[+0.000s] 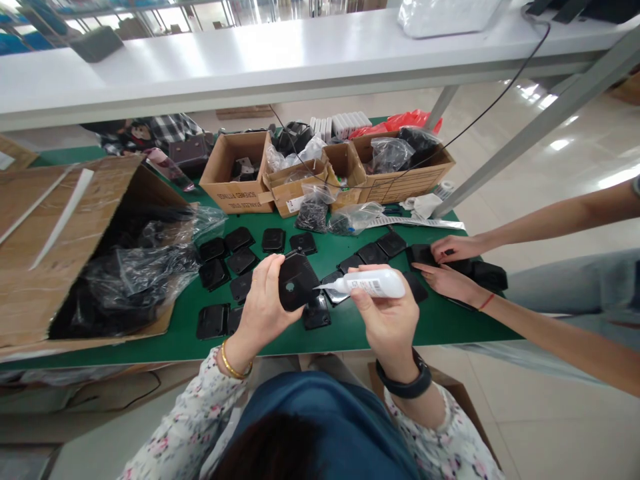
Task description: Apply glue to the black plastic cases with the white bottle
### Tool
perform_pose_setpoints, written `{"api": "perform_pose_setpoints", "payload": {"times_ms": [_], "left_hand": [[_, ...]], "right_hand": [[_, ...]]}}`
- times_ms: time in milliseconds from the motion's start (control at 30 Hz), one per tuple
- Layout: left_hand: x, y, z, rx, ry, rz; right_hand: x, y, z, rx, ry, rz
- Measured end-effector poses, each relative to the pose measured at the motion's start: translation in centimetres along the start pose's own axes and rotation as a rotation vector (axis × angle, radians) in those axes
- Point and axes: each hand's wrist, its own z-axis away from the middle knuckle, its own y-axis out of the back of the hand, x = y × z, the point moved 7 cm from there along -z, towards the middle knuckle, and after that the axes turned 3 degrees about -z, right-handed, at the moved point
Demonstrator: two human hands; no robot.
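Observation:
Between the thumb and fingers of my left hand (265, 300) is a black square plastic cover (296, 283), held tilted above the table. My right hand (387, 317) is closed round a white squeeze bottle (377, 283) lying nearly level. Its narrow nozzle tip points left and meets, or almost meets, the right edge of the cover; I cannot tell if they touch. Below and around my hands, several similar black covers (213, 321) lie on the green table (280, 343). Some of them are partly hidden by my hands.
At the left stands a large open carton (65, 247) with clear plastic bags. Small cardboard boxes (235, 190) line the back, below a white shelf (250, 63). On the right, a co-worker's hands (455, 267) handle black parts. A thin cable (493, 107) hangs across the back right.

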Motion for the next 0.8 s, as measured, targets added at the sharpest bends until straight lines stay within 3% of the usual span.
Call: {"api": "perform_pose_setpoints", "payload": {"times_ms": [300,800], "left_hand": [[0.5,0.5,0.2,0.042,-0.033,-0.012],[0.7,1.1,0.3,0.059,-0.048,-0.054]], "right_hand": [[-1.6,-0.9,0.2,-0.107,0.129,0.104],[-1.9,-0.9,0.2,-0.149,0.152,0.141]]}}
